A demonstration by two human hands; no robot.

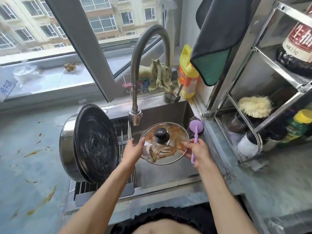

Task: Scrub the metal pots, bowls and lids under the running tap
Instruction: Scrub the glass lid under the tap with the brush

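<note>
A round glass lid with a black knob and orange-brown grease streaks hangs over the steel sink, just below the tap head. My left hand holds the lid's left rim. My right hand touches the lid's right rim and grips the purple handle of a steel-wool scrubber, whose head points up and away. I see no water stream from the tap. A large metal pot with a dark lid leaning in it stands tilted on the drying rack at the left.
A yellow detergent bottle stands behind the sink beside a wire basket of rags. A steel shelf rack with bottles and a bristly sponge stands close on the right. A grey-green cloth hangs above. Grease spots mark the left counter.
</note>
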